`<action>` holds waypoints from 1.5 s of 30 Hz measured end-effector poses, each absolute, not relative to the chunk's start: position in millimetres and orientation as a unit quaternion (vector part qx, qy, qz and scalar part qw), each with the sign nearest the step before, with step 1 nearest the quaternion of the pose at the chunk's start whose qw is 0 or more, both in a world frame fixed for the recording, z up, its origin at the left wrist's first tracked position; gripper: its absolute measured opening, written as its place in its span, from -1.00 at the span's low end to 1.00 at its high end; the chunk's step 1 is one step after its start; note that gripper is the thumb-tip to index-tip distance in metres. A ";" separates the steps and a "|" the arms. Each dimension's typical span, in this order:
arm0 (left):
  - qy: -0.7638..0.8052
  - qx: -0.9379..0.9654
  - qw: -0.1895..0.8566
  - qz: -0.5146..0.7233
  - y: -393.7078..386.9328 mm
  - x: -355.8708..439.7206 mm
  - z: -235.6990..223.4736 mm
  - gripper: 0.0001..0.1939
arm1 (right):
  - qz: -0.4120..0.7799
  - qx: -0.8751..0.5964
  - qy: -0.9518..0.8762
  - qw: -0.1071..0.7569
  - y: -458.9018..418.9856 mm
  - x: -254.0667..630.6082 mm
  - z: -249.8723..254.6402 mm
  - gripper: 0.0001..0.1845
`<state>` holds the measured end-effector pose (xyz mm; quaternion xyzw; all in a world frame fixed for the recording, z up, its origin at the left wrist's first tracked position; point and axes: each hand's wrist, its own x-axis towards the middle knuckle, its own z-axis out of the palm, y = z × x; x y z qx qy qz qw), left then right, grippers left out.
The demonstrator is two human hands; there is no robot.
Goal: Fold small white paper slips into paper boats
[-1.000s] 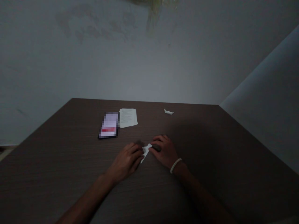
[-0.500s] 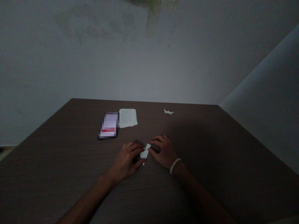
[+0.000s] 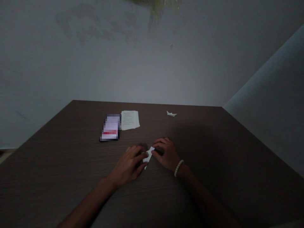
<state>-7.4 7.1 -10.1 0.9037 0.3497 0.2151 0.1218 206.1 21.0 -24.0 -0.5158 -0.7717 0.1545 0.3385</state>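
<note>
A small folded piece of white paper (image 3: 148,155) is between my two hands, low over the brown table. My left hand (image 3: 130,163) grips its left side, thumb below and fingers above, covering part of it. At the upper right corner, my right hand (image 3: 167,154) pinches the paper between thumb and fingertips. A pale beaded bracelet (image 3: 179,168) circles my right wrist. Farther back on the table sits a small white folded paper boat (image 3: 171,114).
A phone (image 3: 110,127) with a lit, blurred screen lies left of centre. Touching its right side is a stack of printed paper sheets (image 3: 129,120). The table (image 3: 71,142) meets a grey wall (image 3: 147,72) at the back, with another wall at the right.
The paper has tilted a little, its top shifting slightly right. My left fingers have moved farther over its surface. The phone, stack and paper boat have stayed put.
</note>
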 end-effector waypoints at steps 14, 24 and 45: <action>0.311 0.907 0.168 0.230 6.6 -5.3 -9.8 -0.75 | 0.142 -0.475 -0.805 0.325 25.7 212.1 -27.5 -0.96; 0.281 0.915 0.178 0.227 6.3 -0.2 -9.9 -0.67 | 0.127 -0.432 -0.826 0.338 25.7 212.4 -31.6 -0.91; 0.289 0.934 0.144 0.152 6.5 2.9 -9.2 -0.49 | 0.113 -0.412 -0.856 0.292 16.4 228.8 -28.6 -0.87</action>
